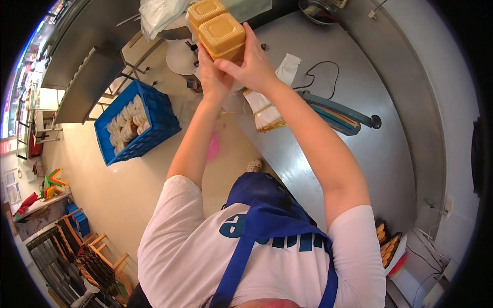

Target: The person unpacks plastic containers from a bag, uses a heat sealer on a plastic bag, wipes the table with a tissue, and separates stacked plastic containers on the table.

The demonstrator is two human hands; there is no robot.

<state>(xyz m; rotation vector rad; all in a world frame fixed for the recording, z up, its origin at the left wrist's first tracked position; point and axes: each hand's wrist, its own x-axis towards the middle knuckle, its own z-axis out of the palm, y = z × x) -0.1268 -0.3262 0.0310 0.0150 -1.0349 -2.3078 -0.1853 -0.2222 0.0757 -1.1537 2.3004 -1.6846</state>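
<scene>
I am holding a stack of clear lidded boxes [218, 28], filled with something golden-brown, out in front of me with both arms stretched. My left hand [213, 77] is pressing against the near left side of the lower box, and my right hand [252, 64] is wrapping its right side, its fingers [249, 38] closed around the box wall. Both hands are gripping the boxes between them, so neither is free. The stack is hanging above the far end of the steel bench [328, 154], over the gap where the bench edge meets the floor, not resting on anything that I can see.

By my judgement I am in the carrying step, with the boxes lifted and not yet set down. The next move calls for keeping the stack level so the upper box does not slide, and for finding a bare patch to lower it onto. On the bench lie a bundle of flat bags [267, 115] near the middle and a long sealing tool [336, 115] further right. A blue crate [137, 128] of pale rounds is sitting on the floor to my left.
</scene>
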